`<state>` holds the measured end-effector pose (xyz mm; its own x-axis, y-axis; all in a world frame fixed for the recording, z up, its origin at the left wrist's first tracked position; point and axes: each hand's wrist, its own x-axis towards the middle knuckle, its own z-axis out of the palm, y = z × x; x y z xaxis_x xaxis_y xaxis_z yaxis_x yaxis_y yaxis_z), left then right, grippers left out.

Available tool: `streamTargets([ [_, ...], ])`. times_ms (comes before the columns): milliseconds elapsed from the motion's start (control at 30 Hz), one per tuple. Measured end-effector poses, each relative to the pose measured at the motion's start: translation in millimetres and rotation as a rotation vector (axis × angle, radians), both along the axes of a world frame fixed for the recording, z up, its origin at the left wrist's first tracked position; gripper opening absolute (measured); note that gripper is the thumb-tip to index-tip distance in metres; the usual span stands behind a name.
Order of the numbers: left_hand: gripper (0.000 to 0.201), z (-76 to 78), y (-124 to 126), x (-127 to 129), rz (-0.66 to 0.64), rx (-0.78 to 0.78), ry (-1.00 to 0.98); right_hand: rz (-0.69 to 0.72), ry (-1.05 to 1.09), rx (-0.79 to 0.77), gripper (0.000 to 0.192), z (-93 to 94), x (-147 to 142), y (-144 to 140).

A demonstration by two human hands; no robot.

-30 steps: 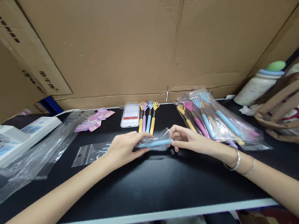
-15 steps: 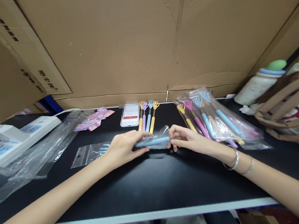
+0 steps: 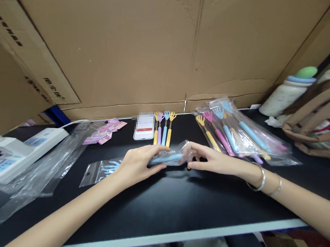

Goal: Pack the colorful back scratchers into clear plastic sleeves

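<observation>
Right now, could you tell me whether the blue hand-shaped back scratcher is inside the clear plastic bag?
Mostly inside: the blue back scratcher lies within the clear plastic bag, claw end leftward.

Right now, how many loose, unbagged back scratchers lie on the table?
4, side by side by the phone: a yellow-handled scratcher, a purple one, a blue one, and another yellow one. More are bagged in the pile on the right, uncounted.

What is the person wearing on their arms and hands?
Both forearms are bare, with no sleeves or gloves showing. The left hand and its wrist carry nothing. Behind the right hand, the wrist wears a smooth silver bangle and a thinner silver chain bracelet. No rings can be made out.
</observation>
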<state>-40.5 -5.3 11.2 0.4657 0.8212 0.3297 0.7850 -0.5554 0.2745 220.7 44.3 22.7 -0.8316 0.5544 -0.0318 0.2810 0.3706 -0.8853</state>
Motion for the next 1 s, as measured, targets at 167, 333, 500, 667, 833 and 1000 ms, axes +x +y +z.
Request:
streamTargets([
  [167,0.034,-0.3,1.1,-0.2,0.023,0.010,-0.016,-0.008,0.003,0.000,0.021,-1.2,-0.5,1.6],
  [333,0.034,0.9,1.7,-0.4,0.019,-0.002,-0.019,-0.018,-0.017,0.038,0.027,-0.5,-1.0,1.2],
  [500,0.035,1.3,1.3,0.2,-0.002,-0.020,-0.029,0.024,-0.023,0.051,0.034,3.3,-1.4,-1.5],
  [667,0.037,0.6,0.9,0.2,-0.010,-0.041,-0.031,0.041,-0.035,0.034,0.040,7.1,-0.8,-4.6],
  [833,0.036,0.9,-0.3,0.7,-0.014,-0.056,-0.014,0.036,-0.048,0.022,0.039,7.7,0.1,-6.0],
  [1000,0.035,1.1,0.2,1.6,0.011,-0.023,-0.023,0.008,-0.017,0.015,0.031,4.4,-0.3,-4.6],
])
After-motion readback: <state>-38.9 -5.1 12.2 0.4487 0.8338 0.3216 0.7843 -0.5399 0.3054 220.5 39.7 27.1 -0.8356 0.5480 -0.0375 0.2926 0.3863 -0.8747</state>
